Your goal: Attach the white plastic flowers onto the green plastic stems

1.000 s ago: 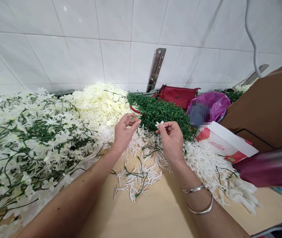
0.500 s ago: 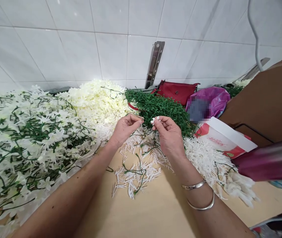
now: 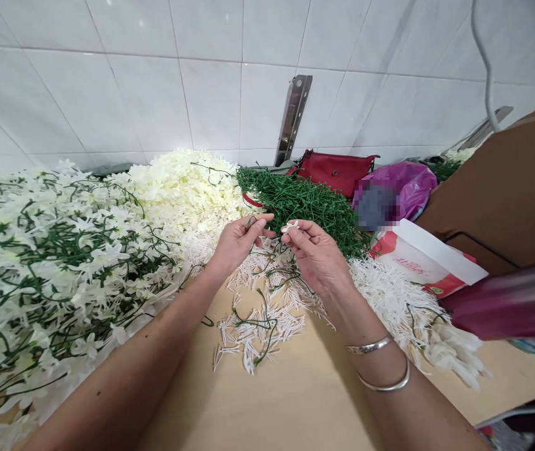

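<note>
Pointing left, horiz.: flower (image 3: pixel 290 225), R hand (image 3: pixel 318 255)

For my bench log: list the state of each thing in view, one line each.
left hand, grip pinched on the green stem
right hand, grip pinched on the white flower
flowered vines, heaped at the left, flowers on
bare stems, piled near the wall
white pieces, scattered on the table
red bag, flap down, lying by the wall
</note>
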`<state>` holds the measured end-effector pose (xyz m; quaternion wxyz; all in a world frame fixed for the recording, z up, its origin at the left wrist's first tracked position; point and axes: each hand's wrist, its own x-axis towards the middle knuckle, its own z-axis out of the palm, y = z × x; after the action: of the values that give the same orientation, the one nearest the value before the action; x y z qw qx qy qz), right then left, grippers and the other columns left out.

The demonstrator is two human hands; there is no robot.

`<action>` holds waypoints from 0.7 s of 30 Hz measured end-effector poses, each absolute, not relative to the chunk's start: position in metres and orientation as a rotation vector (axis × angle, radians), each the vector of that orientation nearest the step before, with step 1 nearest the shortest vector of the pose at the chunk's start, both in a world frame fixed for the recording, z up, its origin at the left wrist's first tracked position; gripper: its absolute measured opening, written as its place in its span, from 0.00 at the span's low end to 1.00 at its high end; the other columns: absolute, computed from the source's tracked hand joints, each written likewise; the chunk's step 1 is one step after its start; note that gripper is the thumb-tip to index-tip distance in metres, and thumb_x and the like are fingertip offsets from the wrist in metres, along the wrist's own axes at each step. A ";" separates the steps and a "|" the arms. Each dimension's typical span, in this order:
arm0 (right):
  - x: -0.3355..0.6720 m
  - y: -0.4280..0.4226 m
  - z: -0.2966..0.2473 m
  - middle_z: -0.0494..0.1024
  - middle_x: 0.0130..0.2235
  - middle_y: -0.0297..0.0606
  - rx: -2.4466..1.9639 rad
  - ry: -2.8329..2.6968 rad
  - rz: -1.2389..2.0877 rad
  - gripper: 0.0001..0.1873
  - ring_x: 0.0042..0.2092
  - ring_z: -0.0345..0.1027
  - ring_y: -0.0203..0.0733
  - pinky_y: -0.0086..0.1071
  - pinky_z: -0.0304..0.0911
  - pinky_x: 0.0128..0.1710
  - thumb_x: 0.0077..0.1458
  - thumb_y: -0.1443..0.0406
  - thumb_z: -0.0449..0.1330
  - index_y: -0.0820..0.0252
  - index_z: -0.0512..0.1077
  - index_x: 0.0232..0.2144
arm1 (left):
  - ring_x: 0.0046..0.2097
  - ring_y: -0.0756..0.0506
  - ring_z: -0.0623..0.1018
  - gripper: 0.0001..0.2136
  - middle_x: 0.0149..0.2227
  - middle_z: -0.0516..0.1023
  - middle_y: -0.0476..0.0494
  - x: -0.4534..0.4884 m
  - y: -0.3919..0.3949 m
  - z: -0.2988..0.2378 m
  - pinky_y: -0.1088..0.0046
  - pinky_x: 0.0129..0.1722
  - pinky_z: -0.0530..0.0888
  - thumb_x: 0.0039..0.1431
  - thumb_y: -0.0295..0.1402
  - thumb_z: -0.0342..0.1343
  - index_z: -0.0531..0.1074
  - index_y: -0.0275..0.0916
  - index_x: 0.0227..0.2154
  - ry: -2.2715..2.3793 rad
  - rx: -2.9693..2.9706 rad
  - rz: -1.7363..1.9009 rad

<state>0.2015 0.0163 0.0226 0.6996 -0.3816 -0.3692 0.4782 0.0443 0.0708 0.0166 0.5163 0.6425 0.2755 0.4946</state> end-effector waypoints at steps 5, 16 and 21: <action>0.206 0.018 0.019 0.79 0.31 0.30 -0.889 -0.832 1.082 0.21 0.31 0.72 0.34 0.32 0.73 0.38 0.33 0.55 0.79 0.54 0.78 0.29 | 0.55 0.45 0.77 0.13 0.56 0.79 0.40 0.043 0.068 0.018 0.65 0.53 0.76 0.67 0.31 0.50 0.78 0.41 0.49 0.692 1.795 1.364; 0.207 0.017 0.021 0.80 0.31 0.30 -0.915 -0.796 1.207 0.23 0.31 0.72 0.33 0.29 0.73 0.37 0.29 0.55 0.81 0.55 0.79 0.29 | 0.40 0.43 0.71 0.12 0.33 0.71 0.45 0.043 0.046 0.043 0.63 0.48 0.69 0.69 0.29 0.39 0.62 0.42 0.29 0.917 2.219 1.217; 0.209 0.015 0.022 0.79 0.31 0.29 -0.905 -0.850 1.220 0.22 0.31 0.71 0.33 0.31 0.73 0.39 0.32 0.54 0.80 0.54 0.78 0.29 | 0.34 0.46 0.67 0.12 0.29 0.65 0.48 0.048 0.051 0.036 0.68 0.38 0.67 0.72 0.37 0.44 0.62 0.42 0.31 0.840 1.945 1.182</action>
<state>0.2088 0.0151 0.0223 0.6447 -0.3977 -0.3732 0.5357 0.0476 0.0513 0.0358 0.3501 0.7510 0.3241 0.4564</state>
